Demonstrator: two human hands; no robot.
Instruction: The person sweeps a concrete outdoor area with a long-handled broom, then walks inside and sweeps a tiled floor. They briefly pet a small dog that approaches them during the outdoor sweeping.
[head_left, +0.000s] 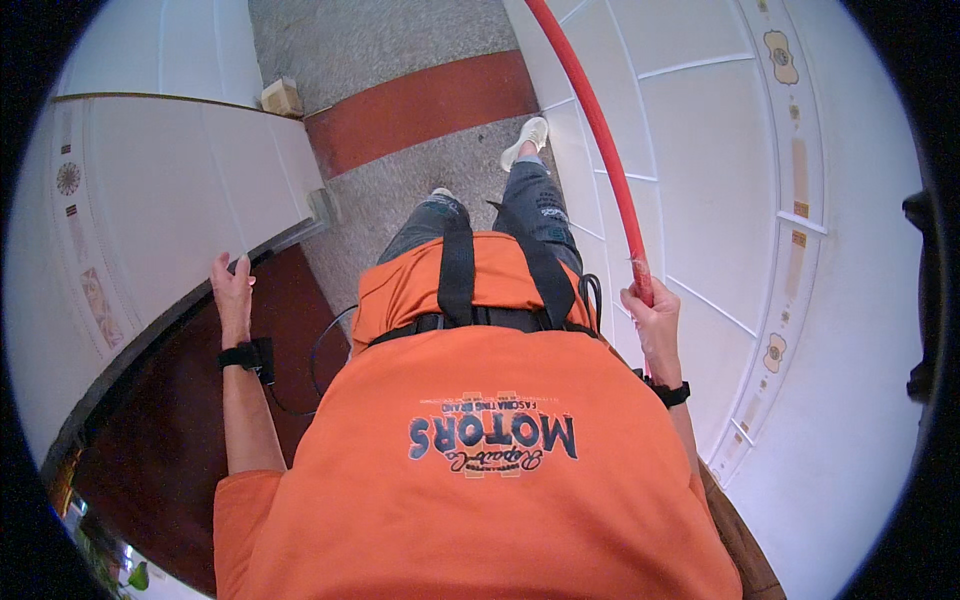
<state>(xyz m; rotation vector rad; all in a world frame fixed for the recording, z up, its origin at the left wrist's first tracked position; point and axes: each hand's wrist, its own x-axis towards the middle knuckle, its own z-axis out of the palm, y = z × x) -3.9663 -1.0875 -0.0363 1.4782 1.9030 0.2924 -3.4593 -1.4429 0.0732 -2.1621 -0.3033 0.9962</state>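
My right hand (654, 322) is wrapped around a long red pole (600, 127), close to its near end. The pole looks curved in this lens and runs forward out of the top of the picture. Torn clear film clings to it just ahead of the fingers. My left hand (234, 289) is raised on the other side, thumb and fingers apart, with nothing visible in it. It appears close to the dark edge of the tiled wall (172, 172); whether it touches that edge, I cannot tell. Black straps circle both wrists.
White tiles cover the right wall (705, 150). The grey speckled floor (382, 45) has a red-brown band (427, 109) across it. A small carton-like block (281, 97) sits by the left wall. Dark red flooring (172, 435) lies left. A black cable (313, 352) loops beside my waist.
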